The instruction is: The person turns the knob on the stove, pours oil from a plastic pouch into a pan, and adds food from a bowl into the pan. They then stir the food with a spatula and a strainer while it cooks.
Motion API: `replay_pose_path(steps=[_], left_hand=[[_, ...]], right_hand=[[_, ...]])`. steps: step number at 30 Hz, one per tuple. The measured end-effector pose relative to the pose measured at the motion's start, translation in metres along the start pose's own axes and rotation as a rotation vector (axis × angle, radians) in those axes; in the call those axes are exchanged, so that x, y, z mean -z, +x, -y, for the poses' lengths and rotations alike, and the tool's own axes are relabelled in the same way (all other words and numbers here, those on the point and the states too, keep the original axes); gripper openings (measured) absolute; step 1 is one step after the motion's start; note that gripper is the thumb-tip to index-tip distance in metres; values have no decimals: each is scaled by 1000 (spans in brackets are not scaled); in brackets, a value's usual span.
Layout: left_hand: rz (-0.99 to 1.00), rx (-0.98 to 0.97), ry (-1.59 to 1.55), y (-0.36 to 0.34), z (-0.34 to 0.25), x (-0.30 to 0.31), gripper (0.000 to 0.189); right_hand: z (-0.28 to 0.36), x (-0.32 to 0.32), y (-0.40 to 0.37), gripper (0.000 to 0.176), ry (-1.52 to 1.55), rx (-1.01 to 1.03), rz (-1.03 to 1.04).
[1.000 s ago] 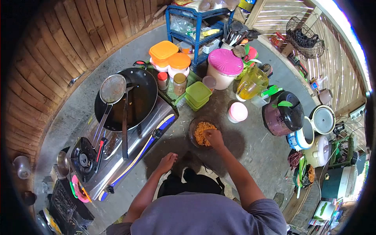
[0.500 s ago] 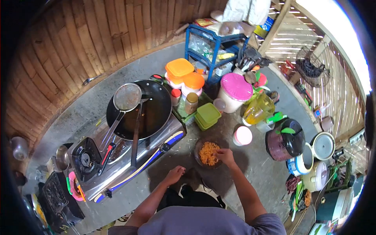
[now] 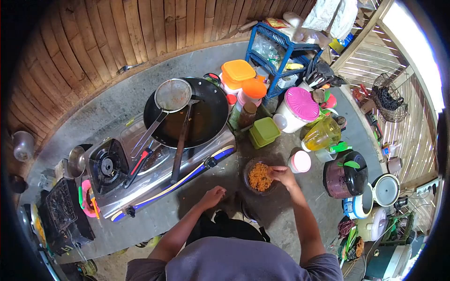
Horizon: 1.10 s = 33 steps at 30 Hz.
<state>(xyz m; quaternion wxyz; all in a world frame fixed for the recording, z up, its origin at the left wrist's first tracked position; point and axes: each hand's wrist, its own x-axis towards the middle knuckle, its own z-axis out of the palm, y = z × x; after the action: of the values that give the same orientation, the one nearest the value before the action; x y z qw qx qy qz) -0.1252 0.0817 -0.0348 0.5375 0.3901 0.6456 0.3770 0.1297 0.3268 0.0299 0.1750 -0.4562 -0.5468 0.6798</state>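
An orange, crumbly food mixture point(image 3: 260, 177) fills the middle of a dark round bowl point(image 3: 252, 191) on the counter. My right hand point(image 3: 281, 175) is at the bowl's right side, fingers pinched together with the tips at the mixture's edge; what they hold is hidden. Left of the bowl and apart from it, my left hand point(image 3: 212, 197) hovers near the counter's front edge, fingers curled in with nothing visible in them. A white jar with a pink lid point(image 3: 300, 161) stands just beyond my right hand. Behind the bowl sits a green lidded box point(image 3: 265, 132).
To the left, a gas stove point(image 3: 164, 180) bears a black wok point(image 3: 211, 119) with a strainer point(image 3: 173, 95) and a long-handled spatula point(image 3: 182, 145) across it. A pink-lidded tub point(image 3: 301, 103), an oil jug point(image 3: 322, 134) and a dark purple pot point(image 3: 335, 175) stand at right.
The view has shifted, so the counter objects appear moved, mostly rightward and upward. My right hand stays at the bowl's right side, fingers still pinched. My left hand stays curled beside it.
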Motion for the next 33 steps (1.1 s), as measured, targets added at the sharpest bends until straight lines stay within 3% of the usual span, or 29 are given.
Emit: replay_pose_path(steps=[6,10,16,22,24,26,28,33], left_hand=[[-44,-86,-49,0,12,16,33],[-124,-131,-29,-15,18,25,32],[-156,-91,43,-63,22,35,32],[-274,-17,-103,-110,53,38,33],[-311,28,-131,-122,61,40,33],[-335,75,-199,-129,69,41,32],[-366,55,-274,-138,65,43,32],[-390,-7,-247,-144,55,41,30]], right_hand=[[107,-29,-9,30,-274,48,117],[185,-75,2,28,-287,56,198],[257,-160,57,29,-161,128,521],[244,-235,133,21,-503,297,544],[216,-236,187,22,-660,587,620],[212,-244,201,24,-789,706,572],[215,-252,192,25,-892,634,410],[222,-259,193,25,-1096,782,386]])
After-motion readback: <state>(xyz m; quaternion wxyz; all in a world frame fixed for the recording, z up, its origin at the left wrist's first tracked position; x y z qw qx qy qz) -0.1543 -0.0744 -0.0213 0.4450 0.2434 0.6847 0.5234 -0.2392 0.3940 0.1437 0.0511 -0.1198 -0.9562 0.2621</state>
